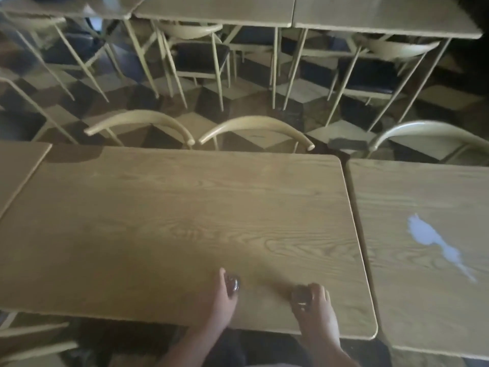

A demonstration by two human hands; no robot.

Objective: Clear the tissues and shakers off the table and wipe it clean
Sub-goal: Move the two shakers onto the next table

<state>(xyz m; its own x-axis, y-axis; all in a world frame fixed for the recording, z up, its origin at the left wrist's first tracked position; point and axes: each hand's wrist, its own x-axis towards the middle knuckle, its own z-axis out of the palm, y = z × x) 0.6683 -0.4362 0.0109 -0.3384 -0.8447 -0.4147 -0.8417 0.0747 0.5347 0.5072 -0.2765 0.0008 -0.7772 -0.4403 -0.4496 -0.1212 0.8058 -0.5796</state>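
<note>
A light wooden table (169,221) fills the middle of the view. Near its front edge my left hand (221,303) is wrapped around a small dark shaker (233,283). A little to the right my right hand (317,305) grips a second dark shaker (300,296). Both shakers sit low at the tabletop; the blur hides whether they touch it. A white crumpled tissue (434,241) lies on the neighbouring table (423,192) to the right.
Curved chair backs (251,125) stand along the far side of the table, with another (423,131) behind the right table. More tables (211,9) and dark-seated chairs (201,54) fill the background over a chequered floor. Another table corner (18,162) sits at the left.
</note>
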